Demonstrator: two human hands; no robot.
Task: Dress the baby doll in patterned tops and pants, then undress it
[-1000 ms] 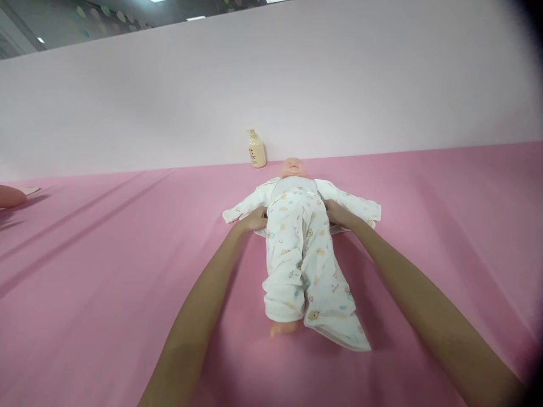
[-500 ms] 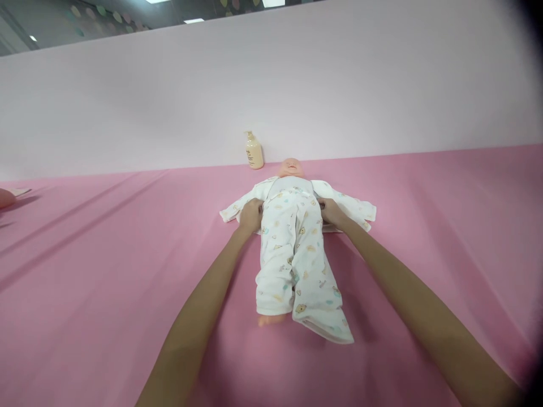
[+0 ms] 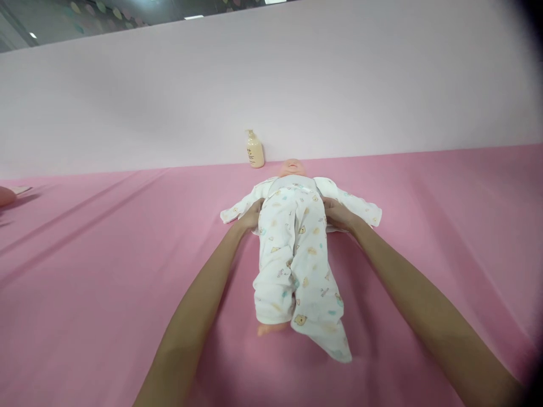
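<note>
A baby doll (image 3: 292, 168) lies on its back, head toward the wall. It wears printed white trousers (image 3: 275, 237), a pale grey-white layer at the belly and a white long-sleeved top (image 3: 356, 206) spread out at both sides. My left hand (image 3: 253, 216) is closed at the left side of the trousers by the waist, its fingertips tucked out of sight. At the opposite side, my right hand (image 3: 337, 213) grips the trousers near the waist, fingers partly hidden by the cloth. One bare foot (image 3: 271, 328) shows below the left trouser leg; the right leg's end hangs flat past the hidden foot.
A pale yellow pump bottle (image 3: 255, 151) stands against the white wall (image 3: 169, 102), just left of the doll's head. Pink sheeting (image 3: 106, 271) with long creases covers the surface. Part of a skin-coloured object (image 3: 6, 196) shows at the far left edge.
The trouser legs and foot have shifted slightly toward me, and the right leg's loose end hangs lower. Both hands have moved a little at the waist, their fingers further behind the cloth.
</note>
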